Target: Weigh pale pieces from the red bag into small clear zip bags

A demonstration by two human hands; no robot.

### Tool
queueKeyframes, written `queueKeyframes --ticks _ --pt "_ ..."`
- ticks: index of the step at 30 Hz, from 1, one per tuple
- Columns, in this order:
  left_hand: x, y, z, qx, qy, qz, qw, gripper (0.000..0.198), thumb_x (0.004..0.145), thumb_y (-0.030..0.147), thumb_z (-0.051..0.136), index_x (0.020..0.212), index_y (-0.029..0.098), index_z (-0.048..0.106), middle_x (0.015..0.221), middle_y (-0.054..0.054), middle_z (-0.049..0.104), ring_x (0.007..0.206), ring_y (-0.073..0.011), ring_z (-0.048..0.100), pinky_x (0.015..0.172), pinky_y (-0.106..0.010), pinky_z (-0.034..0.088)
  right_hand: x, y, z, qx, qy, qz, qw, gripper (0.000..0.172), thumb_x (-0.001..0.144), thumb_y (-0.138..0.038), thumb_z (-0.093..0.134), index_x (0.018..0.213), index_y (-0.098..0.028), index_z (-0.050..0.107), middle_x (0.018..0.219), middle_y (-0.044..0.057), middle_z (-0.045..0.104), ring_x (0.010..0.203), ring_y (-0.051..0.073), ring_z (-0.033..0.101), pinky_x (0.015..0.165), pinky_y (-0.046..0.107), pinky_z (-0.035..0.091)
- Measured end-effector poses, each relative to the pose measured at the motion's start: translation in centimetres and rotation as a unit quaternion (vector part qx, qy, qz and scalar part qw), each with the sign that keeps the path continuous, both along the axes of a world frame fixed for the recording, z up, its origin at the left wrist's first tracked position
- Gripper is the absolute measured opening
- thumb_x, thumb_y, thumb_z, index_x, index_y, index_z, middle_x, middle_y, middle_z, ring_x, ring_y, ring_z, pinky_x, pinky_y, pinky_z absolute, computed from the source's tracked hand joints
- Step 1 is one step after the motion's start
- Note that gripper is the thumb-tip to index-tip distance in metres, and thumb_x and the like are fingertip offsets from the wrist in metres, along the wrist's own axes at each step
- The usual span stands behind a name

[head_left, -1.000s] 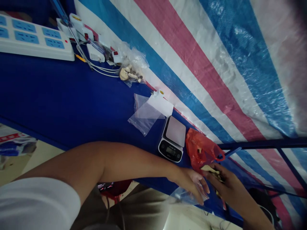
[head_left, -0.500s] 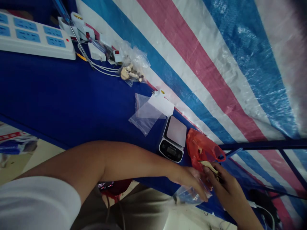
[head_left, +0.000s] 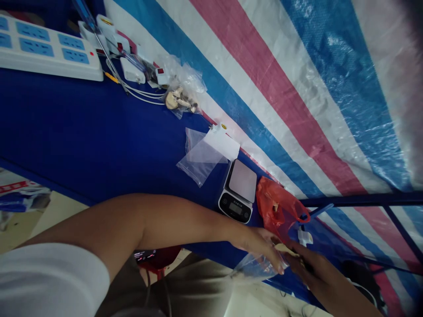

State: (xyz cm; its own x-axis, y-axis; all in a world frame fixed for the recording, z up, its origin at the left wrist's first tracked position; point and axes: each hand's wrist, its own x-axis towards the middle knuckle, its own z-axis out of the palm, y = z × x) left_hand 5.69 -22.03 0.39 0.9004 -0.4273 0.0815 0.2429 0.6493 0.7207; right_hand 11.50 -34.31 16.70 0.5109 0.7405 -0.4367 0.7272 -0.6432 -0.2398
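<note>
My left hand (head_left: pixel 261 246) grips a clear plastic bag (head_left: pixel 249 267) near its mouth, and the bag hangs over the table's front edge. Pinched in my right hand (head_left: pixel 310 264) is a pale, flat, dried-looking piece (head_left: pixel 284 249), held at the bag's mouth beside my left fingers. Part of that piece is hidden by my fingers. Just beyond both hands lies an open red plastic bag (head_left: pixel 269 200) with small tan bits inside. To its left stands a kitchen scale (head_left: pixel 243 180) with a bare platform.
Flat zip bags (head_left: pixel 201 163) and a white card (head_left: pixel 223 143) lie left of the scale. Farther back are a clear bag of tan pieces (head_left: pixel 178 99), plugs, cables, a screwdriver (head_left: pixel 105 48) and a power strip (head_left: pixel 49 48). A striped tarp (head_left: pixel 264 88) walls the far side.
My right hand has moved down from the red bag's edge to the clear bag's mouth with the pale piece. A white plug beside the red bag has come into view.
</note>
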Motion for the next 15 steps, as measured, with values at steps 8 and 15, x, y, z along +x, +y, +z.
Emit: queueKeyframes --ticks 8,15 --pt "-0.2 0.2 0.3 0.048 0.009 -0.040 0.998 0.069 0.031 0.004 0.088 0.095 0.017 0.064 0.090 0.002 0.068 0.079 -0.0137 0.064 0.065 -0.026 0.052 -0.2 0.6 0.0 -0.011 0.046 0.011 0.999 0.042 0.096 -0.056 0.054 0.122 -0.025 0.068 0.100 0.006 0.075 0.084 0.022 0.069 0.072 0.027 0.056" --pt "-0.3 1.1 0.6 -0.029 0.071 -0.044 0.996 0.078 0.024 0.009 0.093 0.096 0.018 0.063 0.088 0.002 0.069 0.080 -0.0155 0.067 0.071 -0.030 0.054 0.7 0.7 -0.3 0.113 -0.075 -0.025 0.991 0.047 0.091 -0.065 0.055 0.075 -0.022 0.059 0.062 -0.002 0.049 0.056 0.014 0.045 0.049 0.023 0.038"
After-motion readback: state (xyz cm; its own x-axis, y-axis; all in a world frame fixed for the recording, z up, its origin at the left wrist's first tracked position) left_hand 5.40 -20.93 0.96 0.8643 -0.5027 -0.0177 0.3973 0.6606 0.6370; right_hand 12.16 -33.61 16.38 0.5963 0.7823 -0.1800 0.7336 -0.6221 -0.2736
